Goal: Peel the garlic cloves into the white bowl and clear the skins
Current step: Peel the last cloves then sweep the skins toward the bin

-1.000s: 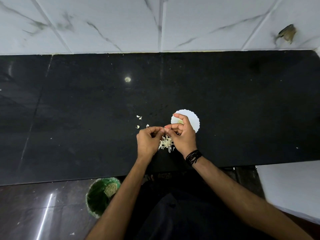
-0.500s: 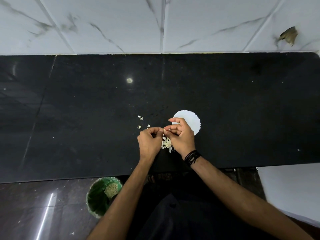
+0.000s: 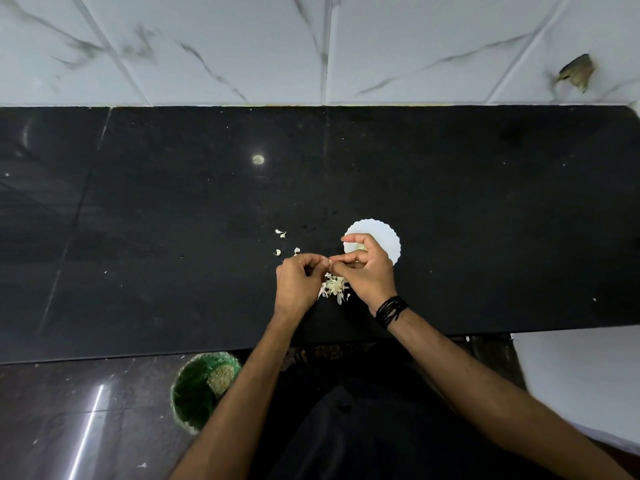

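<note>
Both hands meet fingertip to fingertip above a black stone countertop [image 3: 450, 202], the left hand [image 3: 299, 284] and the right hand [image 3: 367, 271] each curled and pinching what appears to be a small garlic clove [image 3: 326, 263], mostly hidden between the fingers. Compared with a second ago almost nothing has shifted: the hands hold the same spot and the same pinch, which suggests the peeling of this clove is mid-stroke rather than finished. The round white bowl with a scalloped rim [image 3: 384, 237] sits at about one o'clock from the hands, partly covered by the right hand's fingers, with something pale just visible inside. A loose heap of papery white garlic skins [image 3: 334, 285] lies directly under the hands, at six o'clock, and a few stray skin flakes [image 3: 281, 233] lie at ten o'clock. A green bin [image 3: 197, 389] stands on the floor at seven o'clock. The skins remain uncleared.
</note>
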`<state>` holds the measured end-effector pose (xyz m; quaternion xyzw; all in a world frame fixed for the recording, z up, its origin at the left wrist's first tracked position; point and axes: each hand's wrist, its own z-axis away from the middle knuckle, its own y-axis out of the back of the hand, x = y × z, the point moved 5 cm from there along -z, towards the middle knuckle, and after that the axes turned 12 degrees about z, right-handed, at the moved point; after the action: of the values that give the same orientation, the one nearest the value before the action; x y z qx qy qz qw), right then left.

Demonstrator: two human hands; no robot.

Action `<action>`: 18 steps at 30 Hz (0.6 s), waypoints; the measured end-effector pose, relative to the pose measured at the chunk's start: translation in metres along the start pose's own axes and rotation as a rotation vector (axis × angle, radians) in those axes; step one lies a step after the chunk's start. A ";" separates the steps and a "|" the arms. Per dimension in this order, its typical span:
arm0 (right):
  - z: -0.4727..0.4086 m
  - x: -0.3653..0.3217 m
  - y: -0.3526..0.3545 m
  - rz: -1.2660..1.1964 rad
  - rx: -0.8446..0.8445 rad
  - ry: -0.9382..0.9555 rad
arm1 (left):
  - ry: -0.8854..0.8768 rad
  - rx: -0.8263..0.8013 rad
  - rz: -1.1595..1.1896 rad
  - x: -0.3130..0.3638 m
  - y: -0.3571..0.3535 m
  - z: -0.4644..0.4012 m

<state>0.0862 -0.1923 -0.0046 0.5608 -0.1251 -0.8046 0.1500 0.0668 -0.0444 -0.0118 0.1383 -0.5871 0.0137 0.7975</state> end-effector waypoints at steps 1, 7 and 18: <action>0.000 0.001 0.000 -0.009 -0.009 0.001 | 0.004 -0.015 0.000 -0.002 0.000 -0.001; -0.002 -0.001 -0.002 -0.087 -0.085 0.009 | 0.053 -0.035 0.051 -0.008 0.001 -0.003; -0.005 0.002 -0.007 -0.113 -0.022 -0.069 | 0.011 0.003 -0.049 -0.004 -0.002 -0.002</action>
<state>0.0891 -0.1866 -0.0109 0.5374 -0.0893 -0.8319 0.1060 0.0681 -0.0448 -0.0166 0.1537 -0.5793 -0.0042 0.8005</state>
